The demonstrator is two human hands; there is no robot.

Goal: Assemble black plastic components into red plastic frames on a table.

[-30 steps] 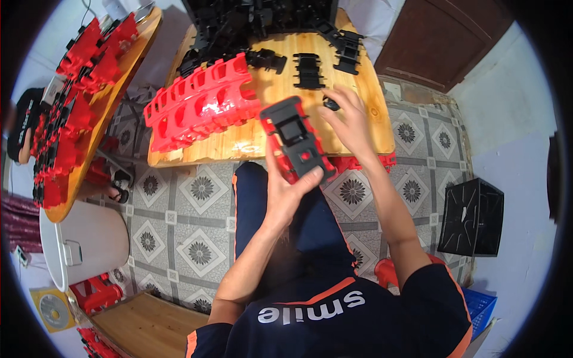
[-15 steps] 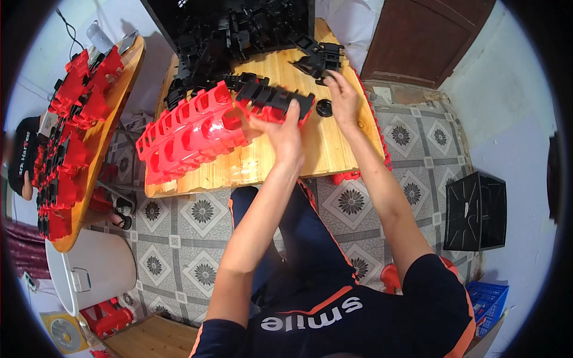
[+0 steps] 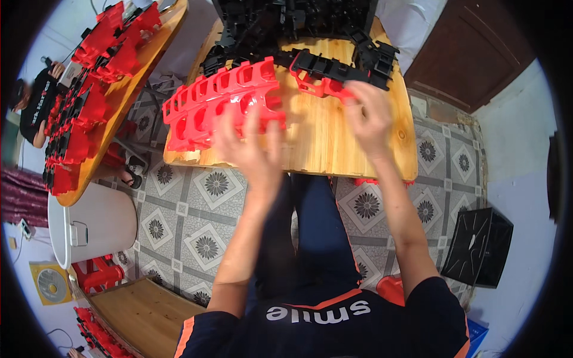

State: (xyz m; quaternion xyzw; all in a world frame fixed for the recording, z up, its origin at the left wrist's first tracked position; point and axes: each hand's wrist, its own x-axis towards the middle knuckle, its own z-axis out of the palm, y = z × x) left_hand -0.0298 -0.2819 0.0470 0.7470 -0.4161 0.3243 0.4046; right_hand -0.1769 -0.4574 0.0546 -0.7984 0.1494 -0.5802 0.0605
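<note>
My left hand (image 3: pixel 253 149) is blurred, with its fingers spread over the near right end of the red plastic frames (image 3: pixel 197 125), holding nothing I can see. These frames are long and glossy, with rows of rounded openings, and lie side by side. My right hand (image 3: pixel 371 119), also smeared by motion, has its fingers closed at the right end of a red frame with a black plastic piece on top (image 3: pixel 325 73). Whether that assembly rests on the wooden table (image 3: pixel 322 149) or is lifted, I cannot tell. Loose black plastic parts (image 3: pixel 376 59) lie just beyond it.
A black crate (image 3: pixel 298 18) full of black parts stands at the table's far edge. On the left, another wooden table (image 3: pixel 89 173) bears red-and-black assemblies, with a person (image 3: pixel 36 113) beyond it. A white bin (image 3: pixel 98 221) and a black crate (image 3: pixel 477 247) stand on the floor.
My left hand has let go of the red-and-black assembly and drawn left with fingers spread. My right hand has left the loose black parts and come to the assembly's right end. The view has shifted.
</note>
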